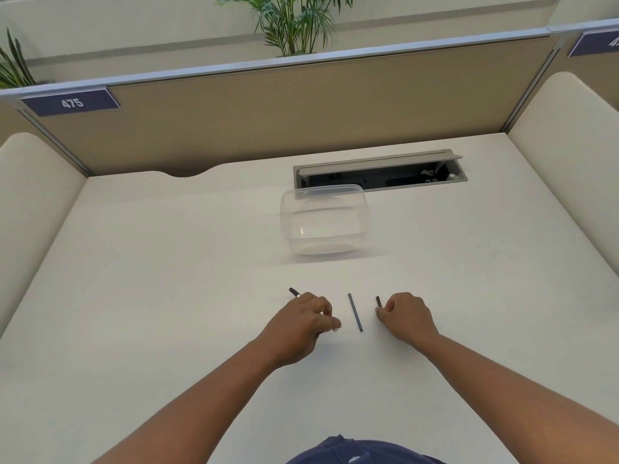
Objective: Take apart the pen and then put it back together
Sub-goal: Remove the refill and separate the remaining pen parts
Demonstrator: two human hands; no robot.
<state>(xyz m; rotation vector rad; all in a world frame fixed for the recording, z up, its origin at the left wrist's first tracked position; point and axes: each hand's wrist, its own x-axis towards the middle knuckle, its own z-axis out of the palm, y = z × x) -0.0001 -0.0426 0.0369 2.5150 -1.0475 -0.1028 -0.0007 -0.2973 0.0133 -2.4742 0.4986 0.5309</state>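
The pen lies in parts on the white desk (pixel 167 296). A thin dark refill (pixel 355 312) rests on the desk between my hands, touching neither. My left hand (pixel 301 324) is curled around a pen part; its black end (pixel 294 292) sticks out past the knuckles at the upper left, and a pale tip shows at the fingertips. My right hand (pixel 405 318) pinches a short dark pen piece (pixel 378 301) at its lower end, low against the desk. Most of each held part is hidden by fingers.
A clear plastic container (pixel 324 222) stands on the desk beyond the hands. Behind it is an open cable hatch (pixel 378 174) set into the desk. Beige partition walls close the desk at the back and both sides.
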